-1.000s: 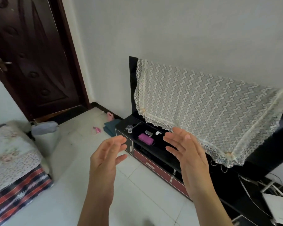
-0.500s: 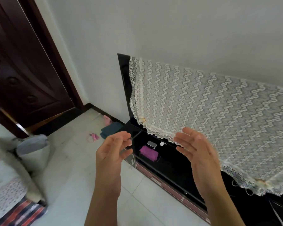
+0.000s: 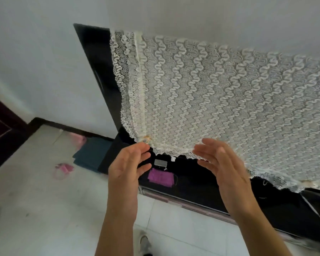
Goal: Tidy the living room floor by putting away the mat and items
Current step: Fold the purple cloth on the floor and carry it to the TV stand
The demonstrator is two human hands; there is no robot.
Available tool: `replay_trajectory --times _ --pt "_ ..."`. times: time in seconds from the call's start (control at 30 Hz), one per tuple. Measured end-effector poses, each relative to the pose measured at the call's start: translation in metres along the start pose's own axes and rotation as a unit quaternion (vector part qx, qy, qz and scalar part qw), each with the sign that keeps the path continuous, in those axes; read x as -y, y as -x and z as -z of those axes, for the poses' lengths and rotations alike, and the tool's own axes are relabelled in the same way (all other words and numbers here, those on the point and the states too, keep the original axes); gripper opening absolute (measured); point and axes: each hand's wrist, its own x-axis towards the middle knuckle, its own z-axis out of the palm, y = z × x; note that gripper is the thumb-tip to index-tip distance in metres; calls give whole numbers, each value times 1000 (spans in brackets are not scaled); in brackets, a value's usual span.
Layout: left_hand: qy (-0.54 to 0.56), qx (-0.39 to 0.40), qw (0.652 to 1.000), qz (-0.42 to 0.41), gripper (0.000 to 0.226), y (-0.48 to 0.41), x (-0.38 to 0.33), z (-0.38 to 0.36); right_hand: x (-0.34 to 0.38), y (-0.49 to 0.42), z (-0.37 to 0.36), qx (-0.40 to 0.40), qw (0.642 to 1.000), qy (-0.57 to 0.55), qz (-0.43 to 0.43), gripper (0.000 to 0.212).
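Note:
My left hand point(image 3: 127, 168) and my right hand point(image 3: 223, 168) are raised, palms facing each other, fingers apart, holding nothing. They hover in front of the low black TV stand point(image 3: 192, 187). On the floor to the left lies a folded dark teal mat point(image 3: 90, 153) against the stand's end. A small pink item point(image 3: 63, 169) lies on the tiles near it, and another pink thing point(image 3: 78, 140) sits by the skirting. A purple item point(image 3: 161, 177) rests on the stand between my hands.
A white lace cover point(image 3: 220, 108) hangs over the black TV point(image 3: 98, 71) just above my fingertips. A small grey box point(image 3: 160, 162) sits on the stand. A dark door point(image 3: 0, 130) is at the far left. White floor tiles point(image 3: 35, 209) spread below; my shoe point(image 3: 144, 244) shows at the bottom.
I have come closer to the TV stand, and the view has swung right, so the sofa and bin have left the frame. Both hands stay raised and empty.

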Motion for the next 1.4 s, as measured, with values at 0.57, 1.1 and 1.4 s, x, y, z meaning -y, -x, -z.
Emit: replay_trajectory --times 0.57,1.1,1.4 --pt "-133 81 980 120 20 -143 235 62 -253 -86 -16 -35 993 95 -68 63" --pt "-237 120 955 132 13 -227 413 69 -455 -132 -7 -4 962 249 -116 23" --pt "-420 183 888 26 24 -269 478 67 -521 -152 -2 40 899 428 -85 28"
